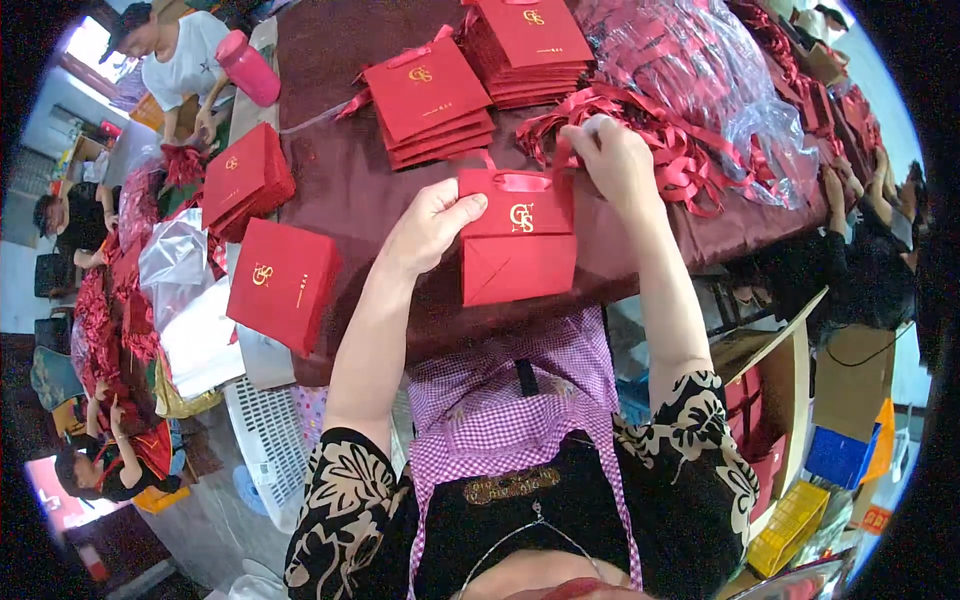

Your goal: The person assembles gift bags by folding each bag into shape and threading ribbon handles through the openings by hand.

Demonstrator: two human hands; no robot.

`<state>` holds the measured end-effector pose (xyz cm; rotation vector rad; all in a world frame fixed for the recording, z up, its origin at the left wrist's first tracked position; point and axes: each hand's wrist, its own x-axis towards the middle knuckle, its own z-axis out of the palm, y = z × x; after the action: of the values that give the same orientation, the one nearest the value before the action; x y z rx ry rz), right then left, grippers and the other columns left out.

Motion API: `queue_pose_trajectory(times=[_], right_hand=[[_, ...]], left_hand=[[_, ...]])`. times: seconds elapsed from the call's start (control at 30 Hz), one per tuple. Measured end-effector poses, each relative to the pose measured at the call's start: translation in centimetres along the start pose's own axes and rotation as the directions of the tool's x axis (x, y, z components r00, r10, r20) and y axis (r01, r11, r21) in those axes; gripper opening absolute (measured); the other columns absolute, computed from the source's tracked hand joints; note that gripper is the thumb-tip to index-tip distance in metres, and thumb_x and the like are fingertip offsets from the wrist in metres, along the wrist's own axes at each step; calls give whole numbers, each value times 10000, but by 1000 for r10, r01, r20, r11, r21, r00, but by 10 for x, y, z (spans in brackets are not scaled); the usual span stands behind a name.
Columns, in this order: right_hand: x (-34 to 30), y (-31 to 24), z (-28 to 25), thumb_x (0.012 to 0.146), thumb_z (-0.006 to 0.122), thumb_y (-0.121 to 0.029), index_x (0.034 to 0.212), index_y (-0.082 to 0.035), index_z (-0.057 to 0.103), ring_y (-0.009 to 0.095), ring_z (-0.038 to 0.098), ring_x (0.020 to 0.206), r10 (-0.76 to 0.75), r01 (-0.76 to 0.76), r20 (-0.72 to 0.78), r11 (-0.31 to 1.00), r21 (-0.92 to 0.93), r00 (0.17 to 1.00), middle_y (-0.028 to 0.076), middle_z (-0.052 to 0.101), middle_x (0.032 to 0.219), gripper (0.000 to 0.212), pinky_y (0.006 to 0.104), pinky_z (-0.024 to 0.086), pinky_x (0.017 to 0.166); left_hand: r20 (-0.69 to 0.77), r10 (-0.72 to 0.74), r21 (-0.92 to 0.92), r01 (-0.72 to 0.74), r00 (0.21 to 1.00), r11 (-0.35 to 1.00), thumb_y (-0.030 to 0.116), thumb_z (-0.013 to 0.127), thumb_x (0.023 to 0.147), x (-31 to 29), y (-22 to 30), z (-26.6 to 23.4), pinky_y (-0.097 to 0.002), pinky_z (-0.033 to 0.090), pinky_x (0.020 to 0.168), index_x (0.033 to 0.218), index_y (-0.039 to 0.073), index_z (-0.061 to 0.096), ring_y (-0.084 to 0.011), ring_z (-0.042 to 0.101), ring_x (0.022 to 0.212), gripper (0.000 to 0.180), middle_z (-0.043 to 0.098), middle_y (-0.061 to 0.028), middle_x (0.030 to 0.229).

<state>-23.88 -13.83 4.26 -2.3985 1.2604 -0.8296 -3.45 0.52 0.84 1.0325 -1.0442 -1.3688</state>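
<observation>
Worktop (340,190) draped in maroon cloth. Flat red paper gift bag (518,250) at centre, upright; left hand (432,225) grips its 9 o'clock edge, right hand (612,160) pinches red ribbon handle (560,150) at 1 o'clock.

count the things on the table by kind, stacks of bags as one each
red paper bag in the hands: 1
stacks of red bags: 4
heap of red ribbons: 1
clear plastic wrap: 1
pink bottle: 1
total: 8
</observation>
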Motion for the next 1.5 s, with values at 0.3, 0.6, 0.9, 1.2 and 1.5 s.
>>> queue_pose_trajectory(times=[0.3, 0.6, 0.9, 1.2, 1.5], right_hand=[[-77, -66, -1, 719, 689, -125, 1393, -50, 318, 345, 394, 1270, -455, 509, 378, 859, -51, 806, 169, 369, 1411, 773, 426, 326, 1035], [-77, -45, 34, 891, 557, -121, 1155, -21, 559, 119, 577, 835, 131, -396, 374, 249, 884, 918, 17, 627, 999, 282, 277, 469, 746], [-16, 47, 55, 911, 436, 2, 1144, 11, 556, 177, 615, 847, -106, 155, -130, 866, 475, 986, 107, 625, 1007, 262, 295, 505, 765], [-1, 37, 51, 792, 553, -11, 1033, -66, 647, 321, 584, 956, -398, 417, 204, 907, -58, 894, 132, 626, 1056, 264, 368, 477, 847], [3, 2, 27, 861, 601, -15, 1066, 13, 589, 107, 587, 861, 112, -170, 129, 569, 804, 985, 56, 635, 954, 207, 241, 465, 789]], left_hand=[[-338, 37, -290, -142, 940, 946, 210, 548, 922, 2, 17, 8, -317, 497, 783, 1278, 43, 451, -148, 555, 1002, 406, 568, -73, 1132], [-333, 544, 769, -113, 770, 630, 161, 691, 810, 7, -1, -23, -270, 463, 660, 928, -3, 643, -141, 575, 747, 207, 623, -43, 862], [-401, 231, 553, 33, 886, 833, 68, 655, 819, 3, 3, -34, -221, 429, 625, 878, -15, 629, -60, 524, 699, 105, 600, 3, 752], [-421, 93, 428, 108, 902, 897, 23, 625, 815, -1, -1, -38, -213, 411, 594, 974, -27, 607, -60, 516, 671, 168, 590, 7, 759], [-397, 30, 289, 94, 917, 953, 32, 632, 814, -1, -4, -40, -211, 424, 631, 1030, -31, 608, -64, 530, 709, 227, 608, -5, 811]])
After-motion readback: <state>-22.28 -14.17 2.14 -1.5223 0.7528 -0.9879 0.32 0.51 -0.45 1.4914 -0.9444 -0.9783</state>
